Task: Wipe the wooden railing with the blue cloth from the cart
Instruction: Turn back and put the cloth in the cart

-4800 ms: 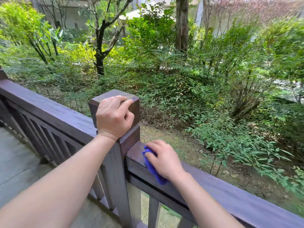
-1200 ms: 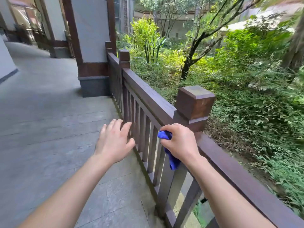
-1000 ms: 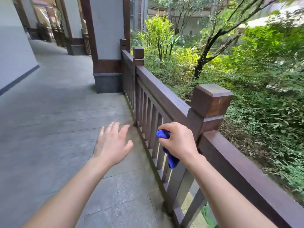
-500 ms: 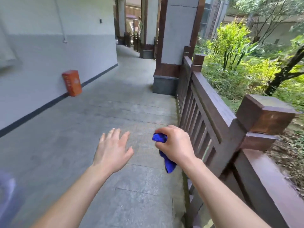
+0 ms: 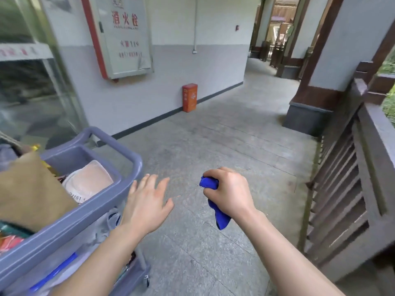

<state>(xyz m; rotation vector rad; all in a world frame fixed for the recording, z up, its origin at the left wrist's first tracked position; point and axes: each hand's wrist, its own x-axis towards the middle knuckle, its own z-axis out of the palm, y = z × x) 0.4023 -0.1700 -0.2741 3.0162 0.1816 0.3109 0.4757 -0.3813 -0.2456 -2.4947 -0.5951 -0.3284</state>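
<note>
Between the cart point(image 5: 128, 159) on my left and the wooden railing point(image 5: 363, 146) on my right, both hands hung over the stone floor point(image 5: 213, 135). My right hand point(image 5: 229, 192) had its grip closed tight around the blue cloth point(image 5: 221, 218); one bunched end poked out by the fingers and a tail drooped below the palm. My left hand point(image 5: 147, 201) was spread flat, fingers apart, holding nothing, just beside the cart's rim without touching it as far as I could tell.

From the way the camera faced, the railing sat off to the side and apart from the cloth, so I judged no wiping was under way at that instant.

The risks I saw were plain. With the cloth balled up, only a small patch would meet the wood, and a pass along the rail could leave streaks or miss the slats unless it was opened out. The hanging tail could snag on the slats or a post corner and pull free of my fist. The cart's top tray point(image 5: 70, 159) was crowded: a pale round dish point(image 5: 87, 182) and a brown sheet of paper or card point(image 5: 27, 189) lay near the edge, and a careless sweep of the open hand could knock something out or nudge the cart rolling, if its wheels were unlocked.
</note>
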